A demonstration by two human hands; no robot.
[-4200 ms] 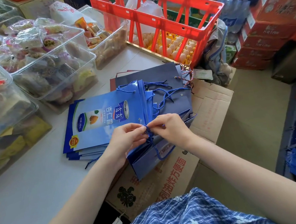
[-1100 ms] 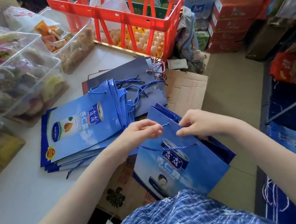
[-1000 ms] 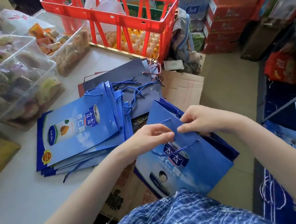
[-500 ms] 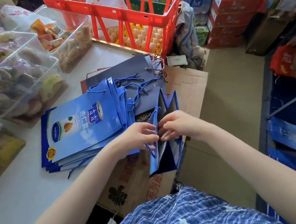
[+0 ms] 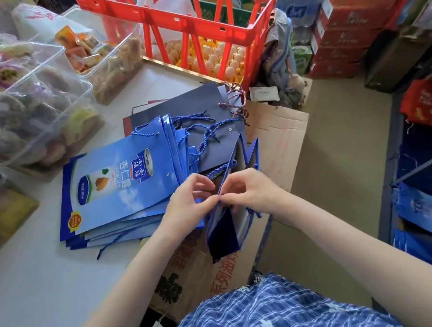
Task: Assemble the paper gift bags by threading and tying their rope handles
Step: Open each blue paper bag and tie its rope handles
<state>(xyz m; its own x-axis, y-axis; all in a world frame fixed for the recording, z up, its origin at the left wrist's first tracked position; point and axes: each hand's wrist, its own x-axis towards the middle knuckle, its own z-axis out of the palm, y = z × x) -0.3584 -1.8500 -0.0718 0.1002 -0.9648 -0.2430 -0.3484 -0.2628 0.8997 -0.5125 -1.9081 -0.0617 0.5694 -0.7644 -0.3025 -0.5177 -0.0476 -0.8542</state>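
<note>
though edge-on as before, blue bag (image 5: 222, 236) in both hands' (image 5: 187, 201) grip

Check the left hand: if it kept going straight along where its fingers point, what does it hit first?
Left hand points right, toward the right hand. Their fingertips already meet at the held blue bag's top edge, so it would likely meet those right fingers first.

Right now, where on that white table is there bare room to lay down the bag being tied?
Bare table lies nearer the person than the stack of blue bags, left of the left hand. Farther back it is crowded: clear snack tubs, red crate.
</note>
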